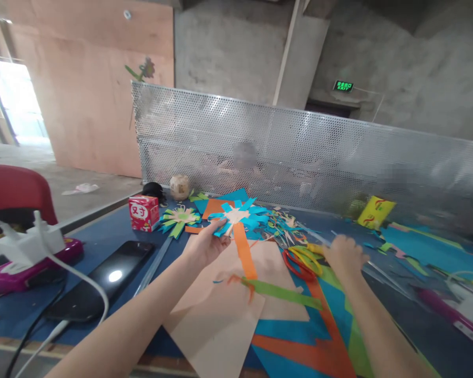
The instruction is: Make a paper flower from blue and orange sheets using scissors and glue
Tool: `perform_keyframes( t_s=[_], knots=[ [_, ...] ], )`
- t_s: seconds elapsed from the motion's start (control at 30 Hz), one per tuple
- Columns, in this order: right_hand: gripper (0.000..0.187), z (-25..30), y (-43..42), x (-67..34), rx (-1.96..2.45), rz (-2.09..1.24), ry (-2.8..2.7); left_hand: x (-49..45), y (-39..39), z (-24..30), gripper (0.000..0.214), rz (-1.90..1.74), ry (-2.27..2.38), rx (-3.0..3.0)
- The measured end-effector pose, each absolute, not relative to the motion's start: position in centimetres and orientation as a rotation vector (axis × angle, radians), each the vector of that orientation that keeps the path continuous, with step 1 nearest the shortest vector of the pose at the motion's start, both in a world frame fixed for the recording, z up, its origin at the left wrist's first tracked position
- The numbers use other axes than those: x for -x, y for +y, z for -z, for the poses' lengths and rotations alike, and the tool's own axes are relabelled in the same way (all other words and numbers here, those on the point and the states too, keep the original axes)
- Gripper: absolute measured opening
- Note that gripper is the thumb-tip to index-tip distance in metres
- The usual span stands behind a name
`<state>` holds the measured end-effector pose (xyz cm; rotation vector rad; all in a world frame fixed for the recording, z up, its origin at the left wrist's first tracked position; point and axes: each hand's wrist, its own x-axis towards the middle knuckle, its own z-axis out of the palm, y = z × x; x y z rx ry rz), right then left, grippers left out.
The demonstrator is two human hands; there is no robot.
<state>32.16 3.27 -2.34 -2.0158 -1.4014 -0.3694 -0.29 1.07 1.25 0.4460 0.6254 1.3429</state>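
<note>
My left hand (211, 244) pinches the edge of a paper flower (236, 214) with blue and cream petals, held over cream paper sheets (216, 310). An orange paper strip (244, 252) runs down from below the flower. My right hand (345, 258) is closed at the right, beside scissors (299, 262) with red and yellow handles. Whatever lies inside its fingers is hidden; a yellow tip and a clear thin stick (315, 234) show close by. A green paper strip (284, 294) lies across the cream sheets.
A second paper flower (180, 218) lies by a red box (143, 212). A phone (102, 281) and a power strip (31, 262) with cables are at left. Paper scraps (286, 226) and a yellow packet (376, 211) sit before a perforated metal screen (220, 126).
</note>
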Motion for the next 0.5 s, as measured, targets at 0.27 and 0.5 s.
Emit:
perform_keyframes(
  t_s=[0.27, 0.5],
  knots=[
    [0.053, -2.7, 0.0, -21.9, 1.001, 0.773, -1.934, 0.3, 0.6, -1.4, 0.006, -1.302, 0.617, -0.535],
    [0.026, -3.1, 0.0, -19.5, 0.802, 0.648, -2.053, 0.1, 0.5, -0.8, 0.004, -1.281, 0.652, -0.615]
  ],
)
